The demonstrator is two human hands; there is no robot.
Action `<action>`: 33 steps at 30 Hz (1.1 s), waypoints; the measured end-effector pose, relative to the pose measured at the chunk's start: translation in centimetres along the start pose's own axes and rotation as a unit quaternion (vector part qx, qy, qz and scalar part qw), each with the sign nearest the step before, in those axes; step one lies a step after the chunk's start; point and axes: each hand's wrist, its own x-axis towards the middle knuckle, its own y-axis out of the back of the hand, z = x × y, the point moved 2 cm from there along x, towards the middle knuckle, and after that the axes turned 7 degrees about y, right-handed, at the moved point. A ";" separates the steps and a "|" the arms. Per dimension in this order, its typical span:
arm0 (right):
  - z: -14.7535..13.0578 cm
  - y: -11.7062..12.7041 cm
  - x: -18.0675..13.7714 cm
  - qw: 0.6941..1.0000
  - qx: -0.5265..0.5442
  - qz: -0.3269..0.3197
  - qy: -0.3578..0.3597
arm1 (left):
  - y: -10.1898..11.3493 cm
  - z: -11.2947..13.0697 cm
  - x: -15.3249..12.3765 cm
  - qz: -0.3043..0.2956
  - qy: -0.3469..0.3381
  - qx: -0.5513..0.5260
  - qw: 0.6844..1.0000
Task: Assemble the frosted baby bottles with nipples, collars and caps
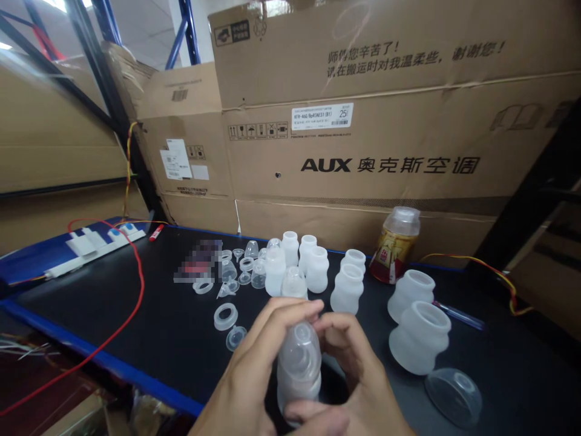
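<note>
A translucent baby bottle point(299, 378) with a clear domed cap point(301, 350) stands upright between my hands at the near edge of the black table. My left hand point(258, 357) curls around its left side, fingers arched over the cap. From the right, my right hand point(358, 369) closes around the same bottle, with a thumb across its lower front. Just beyond is another capped bottle point(295, 283). A loose white collar ring point(226, 317) and a small clear round part point(236, 338) lie left of my left hand. My palms and the bottle's base are partly hidden.
Several uncapped bottles point(347, 289) stand behind; two wide ones point(420, 339) are at right, near a clear dome point(454, 396). A jar point(394, 245), a pen point(459, 315), loose caps and nipples, a power strip point(95, 248) and a red cable point(140, 278) surround them.
</note>
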 end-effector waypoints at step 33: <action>0.1 -0.5 0.0 1.000 0.014 0.001 -0.014 | 1.9 0.3 2.1 -0.049 0.064 0.014 0.997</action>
